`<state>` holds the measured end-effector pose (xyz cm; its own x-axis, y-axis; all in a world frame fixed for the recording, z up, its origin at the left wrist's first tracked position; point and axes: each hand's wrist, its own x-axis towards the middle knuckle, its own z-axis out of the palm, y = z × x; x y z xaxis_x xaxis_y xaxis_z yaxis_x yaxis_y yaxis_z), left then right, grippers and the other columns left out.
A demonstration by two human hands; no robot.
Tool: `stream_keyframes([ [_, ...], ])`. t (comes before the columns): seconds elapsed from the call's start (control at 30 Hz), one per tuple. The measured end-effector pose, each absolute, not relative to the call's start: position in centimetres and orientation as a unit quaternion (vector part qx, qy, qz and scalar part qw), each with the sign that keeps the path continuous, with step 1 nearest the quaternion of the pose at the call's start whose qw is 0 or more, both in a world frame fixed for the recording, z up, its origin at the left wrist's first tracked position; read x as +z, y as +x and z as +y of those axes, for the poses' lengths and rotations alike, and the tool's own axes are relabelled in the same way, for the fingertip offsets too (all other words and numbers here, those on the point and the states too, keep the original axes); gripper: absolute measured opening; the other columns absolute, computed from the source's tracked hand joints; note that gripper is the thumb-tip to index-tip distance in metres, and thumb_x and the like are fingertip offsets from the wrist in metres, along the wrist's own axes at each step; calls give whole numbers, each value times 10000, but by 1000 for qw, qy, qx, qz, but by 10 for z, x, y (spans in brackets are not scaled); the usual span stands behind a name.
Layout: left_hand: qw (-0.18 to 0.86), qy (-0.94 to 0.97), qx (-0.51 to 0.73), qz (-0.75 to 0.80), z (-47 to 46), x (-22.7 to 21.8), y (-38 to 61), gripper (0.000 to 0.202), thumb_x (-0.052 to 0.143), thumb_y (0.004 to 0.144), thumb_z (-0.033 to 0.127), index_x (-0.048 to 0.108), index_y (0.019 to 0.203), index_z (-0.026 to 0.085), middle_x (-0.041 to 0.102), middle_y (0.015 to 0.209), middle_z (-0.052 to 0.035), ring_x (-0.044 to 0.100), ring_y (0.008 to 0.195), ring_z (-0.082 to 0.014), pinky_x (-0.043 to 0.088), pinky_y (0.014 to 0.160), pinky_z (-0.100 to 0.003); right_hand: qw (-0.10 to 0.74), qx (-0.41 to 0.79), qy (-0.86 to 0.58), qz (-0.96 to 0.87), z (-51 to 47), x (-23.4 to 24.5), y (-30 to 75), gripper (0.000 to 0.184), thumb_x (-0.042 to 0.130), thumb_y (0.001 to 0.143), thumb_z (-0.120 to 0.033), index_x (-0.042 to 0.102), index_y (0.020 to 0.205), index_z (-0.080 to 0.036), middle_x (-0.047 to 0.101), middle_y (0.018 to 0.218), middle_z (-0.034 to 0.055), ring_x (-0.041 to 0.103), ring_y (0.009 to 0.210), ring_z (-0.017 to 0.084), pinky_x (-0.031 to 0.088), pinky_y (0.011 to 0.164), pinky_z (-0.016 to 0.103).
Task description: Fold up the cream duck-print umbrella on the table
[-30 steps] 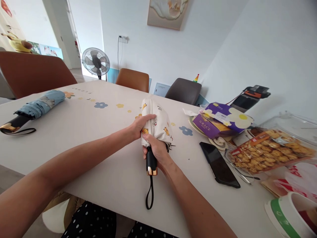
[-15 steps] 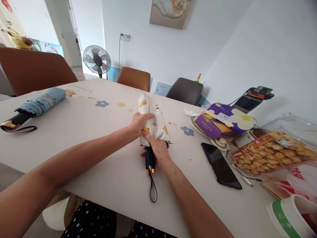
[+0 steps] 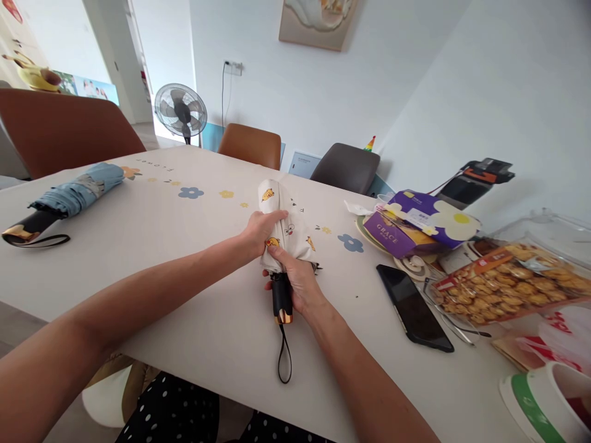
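Note:
A white folding umbrella (image 3: 295, 237) with yellow cartoon prints lies collapsed in front of me, its canopy loosely folded. Its black handle (image 3: 281, 295) has a gold end and a thin wrist loop, and points toward me. My left hand (image 3: 262, 232) grips the canopy from the left, thumb across the fabric. Lower down, my right hand (image 3: 298, 280) is wrapped around the canopy's bottom beside the handle, with fingertips showing on the far side. On the left of the table rests a blue folded umbrella (image 3: 80, 191) with a black and gold handle.
Right of my arm lies a black phone (image 3: 413, 307). Beyond it are a purple box (image 3: 397, 237), a cookie container (image 3: 512, 280), glasses (image 3: 455, 323) and a white-green roll (image 3: 530, 400). Chairs surround the white table (image 3: 194, 332); a fan (image 3: 181, 111) stands behind.
Both hands stay on the white umbrella in nearly the same place. The loose fabric on its right side has shifted slightly, and the wrist loop hangs a little lower.

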<state>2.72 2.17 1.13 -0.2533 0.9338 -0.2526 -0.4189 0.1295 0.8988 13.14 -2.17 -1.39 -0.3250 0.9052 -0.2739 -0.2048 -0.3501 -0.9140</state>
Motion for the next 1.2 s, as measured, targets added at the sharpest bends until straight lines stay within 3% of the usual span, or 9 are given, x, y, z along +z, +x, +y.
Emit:
stream_keyframes([
  [0.3, 587, 230, 615, 473, 30, 13, 15, 417, 714, 579, 292, 593, 938, 118, 668, 797, -121, 642, 748, -254, 542, 656, -362, 409, 700, -424, -404, -25, -11, 130, 348, 730, 621, -326, 587, 879, -142, 565, 597, -4, 530, 443, 117, 428, 297, 216],
  [0.77, 661, 269, 586, 384, 40, 22, -14, 503, 673, 616, 418, 610, 1022, 127, 672, 855, -131, 630, 818, -284, 510, 760, -412, 309, 777, -369, -406, -35, -3, 130, 275, 706, 657, -346, 578, 778, -135, 522, 576, -14, 503, 458, 97, 426, 353, 209],
  [1.0, 643, 273, 605, 382, 40, 24, -15, 492, 683, 614, 401, 609, 1020, 133, 676, 870, -122, 628, 839, -280, 505, 781, -401, 282, 814, -330, -386, -33, 4, 136, 246, 679, 681, -340, 523, 765, -169, 437, 536, -70, 382, 367, 50, 341, 327, 183],
  [1.2, 672, 261, 585, 372, 40, 26, -15, 478, 681, 616, 383, 613, 1010, 122, 680, 833, -126, 638, 816, -287, 506, 785, -410, 273, 807, -330, -407, -34, -2, 133, 280, 679, 678, -376, 530, 789, -167, 474, 556, -56, 425, 391, 66, 375, 339, 198],
])
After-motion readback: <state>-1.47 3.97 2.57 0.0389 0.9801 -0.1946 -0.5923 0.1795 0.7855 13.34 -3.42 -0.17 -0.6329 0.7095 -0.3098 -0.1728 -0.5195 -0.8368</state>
